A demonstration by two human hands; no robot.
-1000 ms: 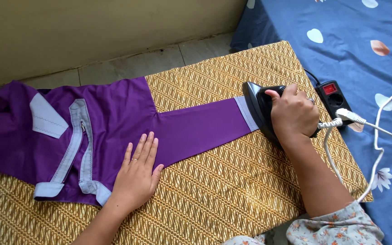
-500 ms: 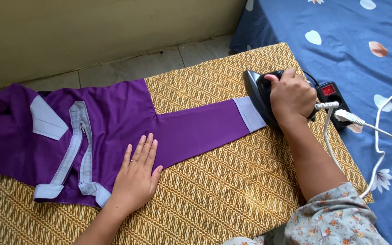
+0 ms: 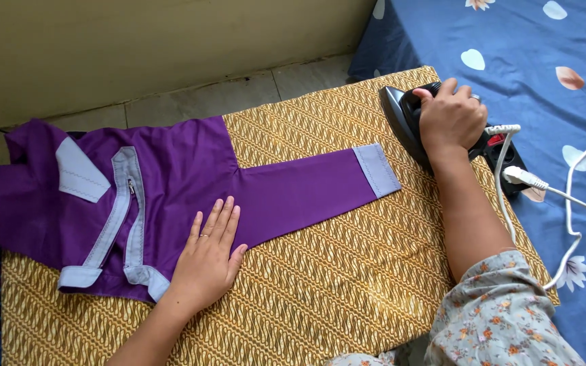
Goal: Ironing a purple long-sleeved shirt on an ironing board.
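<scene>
A purple garment (image 3: 171,176) lies flat on a board covered in a yellow-brown patterned cloth (image 3: 347,271), and everything here is placed against that garment. At its far left end a pale grey collar flap (image 3: 76,176) folds over the purple, and just right of the flap a grey-edged zip placket (image 3: 122,210) runs down toward the near hem, ending in two small grey tabs. Right of the placket, the left hand (image 3: 208,254) rests palm down on the garment's lower body, fingers straight and close together, a thin ring on one finger, the thumb lying over the purple edge onto the patterned cloth. From beside that hand one sleeve stretches out to the right across the board, smooth and flat, finishing in a pale grey cuff (image 3: 376,169). Beyond the cuff, clear of the garment and near the board's far right corner, stands a black iron (image 3: 408,122); the right hand (image 3: 452,118) is wrapped tight around its handle, with a floral sleeve on the forearm. Right of the iron a white cord (image 3: 564,203) loops over a blue bedsheet (image 3: 544,47) with petal shapes, beside a black power strip (image 3: 503,152) partly hidden by the hand
</scene>
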